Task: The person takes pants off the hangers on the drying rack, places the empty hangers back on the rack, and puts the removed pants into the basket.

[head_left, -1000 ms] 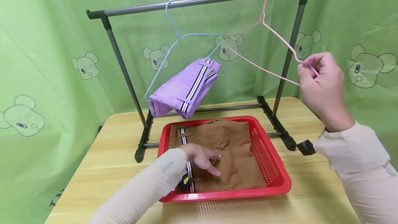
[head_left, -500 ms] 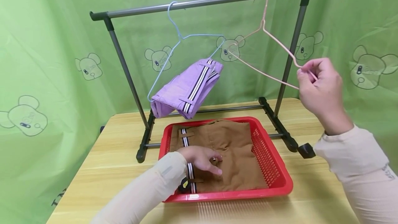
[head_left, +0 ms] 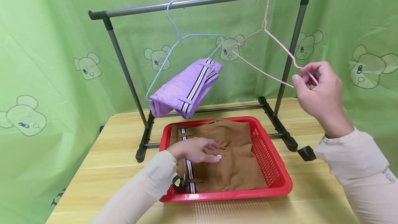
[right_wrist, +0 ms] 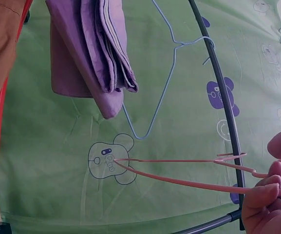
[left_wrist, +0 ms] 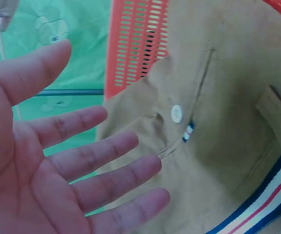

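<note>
Our left hand (head_left: 196, 151) spreads over the brown garment (head_left: 239, 168); at its two o'clock, our right hand (head_left: 324, 91) grips the pink hanger (right_wrist: 203, 185), which tugging might unhook from the rail (head_left: 214, 0).

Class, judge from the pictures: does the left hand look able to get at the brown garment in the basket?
Probably yes: the left hand, holding nothing, is right over the brown garment, with nothing visible between them.
</note>
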Available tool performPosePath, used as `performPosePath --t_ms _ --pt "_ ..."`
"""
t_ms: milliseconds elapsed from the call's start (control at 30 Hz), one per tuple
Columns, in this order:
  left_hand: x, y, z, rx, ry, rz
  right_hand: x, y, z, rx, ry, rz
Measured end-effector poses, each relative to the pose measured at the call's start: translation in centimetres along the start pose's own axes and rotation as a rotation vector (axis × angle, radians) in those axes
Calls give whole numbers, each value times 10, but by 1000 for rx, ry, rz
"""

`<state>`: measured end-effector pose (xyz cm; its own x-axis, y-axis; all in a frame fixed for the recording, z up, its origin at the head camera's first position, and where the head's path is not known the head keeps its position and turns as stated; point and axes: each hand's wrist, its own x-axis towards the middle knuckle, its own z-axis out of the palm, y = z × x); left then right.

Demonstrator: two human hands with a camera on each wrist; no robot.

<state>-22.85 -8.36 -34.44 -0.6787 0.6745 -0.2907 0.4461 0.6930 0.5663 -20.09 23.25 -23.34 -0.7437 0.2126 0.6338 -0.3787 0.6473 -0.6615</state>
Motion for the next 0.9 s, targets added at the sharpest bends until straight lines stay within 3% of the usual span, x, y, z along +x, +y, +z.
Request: performPosePath --t_ms 233,433,900 --pt "-13 -6 -9 -74 127 56 -7 4 2 26 37 -11" --pt "-22 -9 -16 -119 251 60 -15 5 5 67 56 -13" --pt "-48 -9 -55 -152 655 90 -37 16 7 110 78 12"
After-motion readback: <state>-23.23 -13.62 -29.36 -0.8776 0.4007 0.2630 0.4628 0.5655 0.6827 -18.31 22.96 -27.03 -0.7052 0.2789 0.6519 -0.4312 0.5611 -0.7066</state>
